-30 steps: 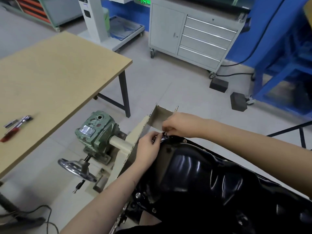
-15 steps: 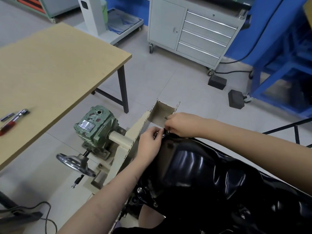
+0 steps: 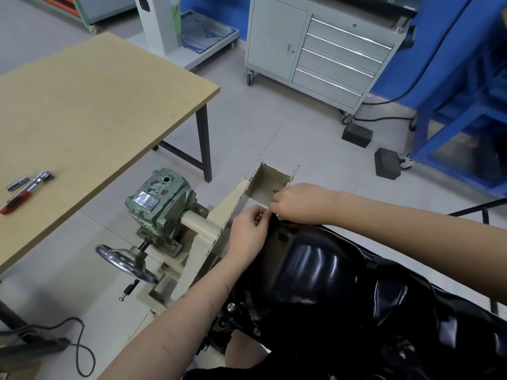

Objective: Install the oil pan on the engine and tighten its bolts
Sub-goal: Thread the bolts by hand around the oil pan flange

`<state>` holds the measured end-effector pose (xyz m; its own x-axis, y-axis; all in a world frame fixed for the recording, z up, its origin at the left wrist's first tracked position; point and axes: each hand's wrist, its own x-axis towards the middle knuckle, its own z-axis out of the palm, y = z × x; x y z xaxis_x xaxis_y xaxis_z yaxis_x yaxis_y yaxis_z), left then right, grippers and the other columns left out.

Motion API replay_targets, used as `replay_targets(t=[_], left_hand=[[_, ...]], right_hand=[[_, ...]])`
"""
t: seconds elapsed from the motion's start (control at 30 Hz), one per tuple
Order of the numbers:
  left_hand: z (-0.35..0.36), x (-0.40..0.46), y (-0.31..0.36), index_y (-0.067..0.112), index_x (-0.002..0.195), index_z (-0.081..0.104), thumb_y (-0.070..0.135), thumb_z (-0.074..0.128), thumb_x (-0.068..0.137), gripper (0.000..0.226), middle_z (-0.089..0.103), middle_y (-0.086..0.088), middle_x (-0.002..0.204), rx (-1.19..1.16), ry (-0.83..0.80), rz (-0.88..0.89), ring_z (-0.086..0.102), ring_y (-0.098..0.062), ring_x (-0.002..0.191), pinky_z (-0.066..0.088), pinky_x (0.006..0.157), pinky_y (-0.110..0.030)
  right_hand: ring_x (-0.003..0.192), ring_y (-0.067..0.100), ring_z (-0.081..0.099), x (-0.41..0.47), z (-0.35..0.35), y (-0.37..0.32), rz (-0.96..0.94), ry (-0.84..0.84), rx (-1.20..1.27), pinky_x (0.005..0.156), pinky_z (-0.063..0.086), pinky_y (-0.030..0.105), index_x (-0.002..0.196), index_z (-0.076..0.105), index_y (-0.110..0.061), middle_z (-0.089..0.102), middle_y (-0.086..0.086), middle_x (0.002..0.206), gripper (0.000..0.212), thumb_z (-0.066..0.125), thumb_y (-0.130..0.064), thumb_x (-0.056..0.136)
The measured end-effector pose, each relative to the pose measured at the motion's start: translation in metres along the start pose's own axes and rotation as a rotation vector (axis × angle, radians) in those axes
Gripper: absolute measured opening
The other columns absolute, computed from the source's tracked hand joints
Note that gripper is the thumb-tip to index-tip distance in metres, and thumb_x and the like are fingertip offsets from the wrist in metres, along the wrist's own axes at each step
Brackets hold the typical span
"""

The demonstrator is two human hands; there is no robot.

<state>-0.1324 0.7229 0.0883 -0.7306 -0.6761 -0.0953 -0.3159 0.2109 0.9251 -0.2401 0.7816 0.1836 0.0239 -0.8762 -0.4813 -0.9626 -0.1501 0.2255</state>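
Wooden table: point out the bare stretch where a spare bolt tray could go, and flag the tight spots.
The wooden table is bare from the ratchet wrench and socket near its left edge out to its far right corner. It is crowded at the oil pan far edge, where the left hand and right hand meet.

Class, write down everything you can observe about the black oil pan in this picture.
The oil pan is glossy black, apparently painted pressed metal, with a rounded, bulging sump that reflects the lights. A flat flange runs round its edge; bolt heads show along the near-left side. It lies sump-up on the engine, stretching from centre frame to lower right, beside the cream stand. Both hands meet at its far corner: the left hand and the right hand have curled fingers there, apparently working something small; what they hold is hidden.
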Motion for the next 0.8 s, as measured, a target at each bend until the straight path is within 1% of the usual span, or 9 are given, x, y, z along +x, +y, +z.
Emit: replay_targets(t=[0.1, 0.17, 0.23, 0.33, 0.47, 0.57, 0.63, 0.8], left_hand=[[-0.0005, -0.0006, 0.0006, 0.016, 0.075, 0.061, 0.022, 0.053, 0.090, 0.018, 0.052, 0.013, 0.060, 0.002, -0.001, 0.000, 0.047, -0.003, 0.060, 0.031, 0.053, -0.015], [-0.0006, -0.0008, 0.0015, 0.020, 0.072, 0.058, 0.023, 0.054, 0.090, 0.019, 0.050, 0.014, 0.058, -0.001, 0.002, -0.002, 0.047, 0.001, 0.057, 0.033, 0.053, -0.009], [-0.0006, -0.0007, 0.0022, 0.021, 0.071, 0.057, 0.023, 0.054, 0.090, 0.020, 0.049, 0.015, 0.056, -0.004, 0.006, -0.005, 0.048, 0.003, 0.056, 0.034, 0.053, -0.006], [-0.0010, -0.0008, 0.0023, 0.021, 0.068, 0.056, 0.023, 0.054, 0.090, 0.022, 0.048, 0.013, 0.054, -0.002, 0.006, -0.006, 0.047, 0.001, 0.053, 0.034, 0.052, -0.008], [-0.0011, -0.0016, 0.0016, 0.021, 0.067, 0.055, 0.021, 0.054, 0.090, 0.022, 0.048, 0.012, 0.054, 0.002, 0.002, -0.002, 0.046, -0.001, 0.054, 0.034, 0.053, -0.009], [-0.0015, -0.0017, 0.0022, 0.022, 0.070, 0.056, 0.021, 0.053, 0.089, 0.019, 0.050, 0.013, 0.057, 0.005, -0.005, -0.004, 0.047, -0.002, 0.057, 0.034, 0.053, -0.009], [-0.0018, -0.0018, 0.0029, 0.022, 0.068, 0.054, 0.020, 0.053, 0.089, 0.021, 0.049, 0.012, 0.055, 0.005, -0.002, -0.005, 0.046, -0.004, 0.056, 0.034, 0.053, -0.010], [-0.0025, -0.0028, 0.0047, 0.021, 0.070, 0.055, 0.018, 0.052, 0.089, 0.019, 0.050, 0.012, 0.056, 0.012, -0.002, -0.013, 0.046, -0.004, 0.057, 0.031, 0.052, -0.018]], right_hand=[[0.103, 0.027, 0.053, -0.0008, 0.0017, 0.0002, -0.015, -0.001, -0.013, 0.075, 0.041, 0.035, 0.114, 0.050, -0.006, 0.053, 0.010, 0.110, 0.024, 0.033, -0.014, 0.098], [0.102, 0.027, 0.052, -0.0010, 0.0013, 0.0013, -0.025, -0.004, -0.001, 0.074, 0.040, 0.034, 0.115, 0.049, -0.006, 0.052, 0.010, 0.110, 0.023, 0.034, -0.010, 0.097], [0.102, 0.027, 0.051, -0.0019, -0.0004, 0.0027, -0.034, -0.003, 0.010, 0.073, 0.040, 0.033, 0.116, 0.049, -0.006, 0.051, 0.010, 0.110, 0.025, 0.036, -0.006, 0.094], [0.102, 0.027, 0.050, -0.0020, -0.0027, 0.0029, -0.039, -0.016, 0.000, 0.076, 0.043, 0.036, 0.115, 0.049, -0.006, 0.050, 0.010, 0.109, 0.025, 0.037, -0.004, 0.093], [0.101, 0.028, 0.051, 0.0006, -0.0053, 0.0018, -0.062, -0.050, -0.028, 0.079, 0.046, 0.038, 0.113, 0.050, -0.006, 0.052, 0.012, 0.109, 0.023, 0.037, -0.005, 0.093], [0.100, 0.028, 0.052, 0.0018, -0.0060, 0.0020, -0.073, -0.054, -0.056, 0.079, 0.046, 0.038, 0.113, 0.050, -0.006, 0.053, 0.012, 0.109, 0.023, 0.036, -0.006, 0.095], [0.100, 0.028, 0.053, 0.0017, -0.0056, 0.0013, -0.076, -0.045, -0.079, 0.079, 0.047, 0.039, 0.114, 0.049, -0.006, 0.053, 0.012, 0.110, 0.023, 0.035, -0.008, 0.096], [0.103, 0.027, 0.051, 0.0019, -0.0018, -0.0009, -0.089, 0.002, -0.123, 0.081, 0.047, 0.039, 0.117, 0.045, -0.005, 0.052, 0.012, 0.113, 0.025, 0.030, -0.014, 0.099]])
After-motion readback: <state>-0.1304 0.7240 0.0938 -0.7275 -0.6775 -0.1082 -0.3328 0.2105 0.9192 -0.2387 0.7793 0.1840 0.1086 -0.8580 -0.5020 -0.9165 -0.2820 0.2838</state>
